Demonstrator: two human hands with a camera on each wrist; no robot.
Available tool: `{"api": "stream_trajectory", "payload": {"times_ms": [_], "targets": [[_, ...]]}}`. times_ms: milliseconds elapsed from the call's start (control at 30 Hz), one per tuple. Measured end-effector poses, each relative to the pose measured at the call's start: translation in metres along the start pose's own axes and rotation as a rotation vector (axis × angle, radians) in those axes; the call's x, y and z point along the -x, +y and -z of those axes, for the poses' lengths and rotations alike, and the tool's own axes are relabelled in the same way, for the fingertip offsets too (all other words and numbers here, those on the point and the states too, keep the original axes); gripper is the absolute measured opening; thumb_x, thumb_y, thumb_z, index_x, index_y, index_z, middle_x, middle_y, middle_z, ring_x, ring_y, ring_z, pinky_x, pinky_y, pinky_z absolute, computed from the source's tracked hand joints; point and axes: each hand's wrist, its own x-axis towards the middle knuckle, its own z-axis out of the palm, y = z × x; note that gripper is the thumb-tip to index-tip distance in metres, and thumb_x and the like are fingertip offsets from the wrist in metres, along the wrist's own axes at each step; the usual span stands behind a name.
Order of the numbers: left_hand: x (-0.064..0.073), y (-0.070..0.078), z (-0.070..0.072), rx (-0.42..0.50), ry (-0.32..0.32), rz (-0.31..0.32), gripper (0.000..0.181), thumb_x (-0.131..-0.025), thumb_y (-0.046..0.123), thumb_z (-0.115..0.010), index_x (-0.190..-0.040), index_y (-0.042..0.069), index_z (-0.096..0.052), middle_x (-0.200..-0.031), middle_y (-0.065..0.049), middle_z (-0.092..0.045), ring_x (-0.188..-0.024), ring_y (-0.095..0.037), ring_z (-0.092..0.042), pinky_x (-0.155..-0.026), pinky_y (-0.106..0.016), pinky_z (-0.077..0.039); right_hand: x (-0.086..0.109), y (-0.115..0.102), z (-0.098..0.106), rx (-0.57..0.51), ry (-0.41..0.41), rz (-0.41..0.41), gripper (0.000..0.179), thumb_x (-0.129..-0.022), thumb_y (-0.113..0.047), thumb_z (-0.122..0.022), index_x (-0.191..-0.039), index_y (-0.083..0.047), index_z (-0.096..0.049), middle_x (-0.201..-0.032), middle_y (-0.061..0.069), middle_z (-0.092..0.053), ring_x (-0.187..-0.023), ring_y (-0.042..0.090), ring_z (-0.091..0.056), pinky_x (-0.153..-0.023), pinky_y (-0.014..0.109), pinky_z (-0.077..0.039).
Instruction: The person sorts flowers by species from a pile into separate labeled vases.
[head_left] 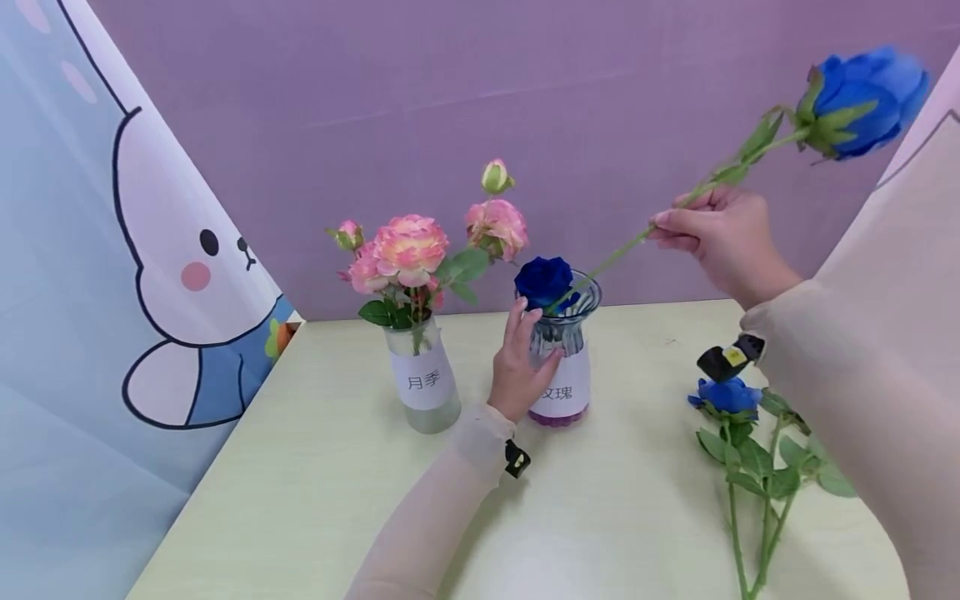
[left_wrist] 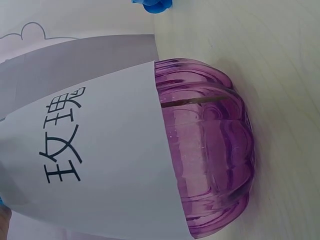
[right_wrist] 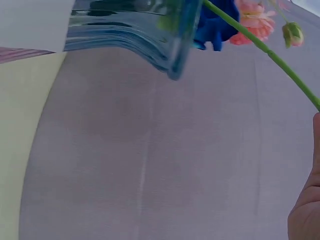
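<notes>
My right hand pinches the green stem of a large blue rose, held slantwise with its bloom up at the right. The stem's lower end reaches the mouth of a ribbed glass vase, blue at the top and purple at the base, with a white paper label. Another blue rose sits low at that vase's rim. My left hand holds the vase near its neck, thumb in front and fingers along the left side. In the right wrist view, the slanted stem passes the vase rim.
Left of the ribbed vase stands a frosted vase with pink flowers and a white label. Several cut stems with a blue rose lie on the pale table at right. A purple cloth hangs behind.
</notes>
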Motion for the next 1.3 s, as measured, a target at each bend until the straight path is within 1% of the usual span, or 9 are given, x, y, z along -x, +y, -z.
{"api": "stream_trajectory", "payload": {"times_ms": [100,167,300,467,700,833,1000,1100,1300], "targets": [[-0.002,-0.001,0.001,-0.015,0.020,-0.020,0.069,-0.078,0.003,-0.077,-0.131,0.006,-0.034,-0.140,-0.027,-0.036,-0.099,-0.038,-0.063,-0.083,-0.041,-0.056,-0.004,-0.010,-0.007,-0.007,0.000,0.014,0.010,-0.079,0.015,-0.067,-0.080,0.010,-0.060,-0.075,0.019,-0.068,-0.066,0.024,-0.070,-0.062,0.029,-0.059],[-0.002,-0.002,0.002,-0.021,0.028,-0.025,0.068,-0.078,0.003,-0.077,-0.131,0.006,-0.034,-0.140,-0.028,-0.036,-0.096,-0.038,-0.064,-0.080,-0.041,-0.057,-0.006,-0.015,-0.012,0.044,0.005,0.020,0.012,-0.077,0.013,-0.070,-0.079,0.009,-0.059,-0.075,0.018,-0.068,-0.066,0.024,-0.070,-0.062,0.029,-0.058],[-0.002,-0.002,0.002,-0.019,0.021,-0.014,0.067,-0.079,0.004,-0.076,-0.131,0.005,-0.034,-0.141,-0.028,-0.035,-0.096,-0.038,-0.064,-0.080,-0.041,-0.057,-0.008,-0.017,-0.018,0.282,0.017,-0.008,0.016,-0.077,0.004,-0.075,-0.079,0.006,-0.059,-0.076,0.012,-0.070,-0.066,0.020,-0.071,-0.062,0.027,-0.058],[0.002,-0.003,-0.001,-0.002,0.007,-0.006,0.068,-0.079,0.004,-0.076,-0.132,0.006,-0.034,-0.142,-0.027,-0.035,-0.094,-0.038,-0.065,-0.079,-0.040,-0.057,-0.010,-0.004,-0.022,0.573,-0.010,-0.039,0.016,-0.082,-0.003,-0.073,-0.082,0.005,-0.059,-0.078,0.004,-0.071,-0.068,0.015,-0.070,-0.065,0.026,-0.058],[0.002,-0.003,-0.003,-0.008,0.004,-0.009,0.067,-0.080,0.005,-0.076,-0.132,0.006,-0.034,-0.142,-0.027,-0.035,-0.093,-0.037,-0.065,-0.079,-0.040,-0.057,-0.011,0.017,-0.026,0.819,-0.072,-0.057,0.024,-0.086,-0.012,-0.071,-0.088,0.008,-0.058,-0.084,0.001,-0.069,-0.067,0.012,-0.068,-0.066,0.025,-0.058],[0.002,-0.002,-0.002,-0.016,0.003,0.013,0.066,-0.079,0.005,-0.076,-0.131,0.005,-0.035,-0.142,-0.027,-0.035,-0.094,-0.038,-0.065,-0.080,-0.041,-0.057,-0.011,0.032,-0.031,0.885,-0.114,-0.075,0.022,-0.085,-0.013,-0.071,-0.087,0.006,-0.061,-0.089,0.007,-0.068,-0.069,0.017,-0.068,-0.065,0.025,-0.058],[0.003,0.000,0.000,-0.018,-0.018,0.039,0.065,-0.080,0.006,-0.076,-0.131,0.005,-0.035,-0.142,-0.026,-0.035,-0.098,-0.038,-0.064,-0.083,-0.040,-0.055,-0.009,0.050,-0.038,0.895,-0.168,-0.175,0.016,-0.083,-0.009,-0.069,-0.085,0.004,-0.060,-0.082,0.009,-0.070,-0.068,0.018,-0.067,-0.068,0.029,-0.059],[0.003,0.001,-0.001,-0.017,-0.019,0.031,0.065,-0.080,0.005,-0.076,-0.131,0.004,-0.035,-0.142,-0.026,-0.035,-0.096,-0.037,-0.065,-0.082,-0.039,-0.056,-0.008,0.055,-0.043,0.902,-0.198,-0.233,0.016,-0.082,-0.007,-0.070,-0.084,0.004,-0.059,-0.085,0.009,-0.069,-0.067,0.016,-0.065,-0.068,0.029,-0.059],[0.000,-0.001,-0.002,-0.014,-0.001,0.006,0.066,-0.080,0.005,-0.076,-0.131,0.005,-0.034,-0.142,-0.026,-0.035,-0.094,-0.036,-0.065,-0.080,-0.038,-0.057,-0.011,0.057,-0.047,0.930,-0.228,-0.273,0.024,-0.085,-0.011,-0.069,-0.096,0.010,-0.065,-0.087,0.014,-0.070,-0.069,0.019,-0.066,-0.070,0.030,-0.059]]}}
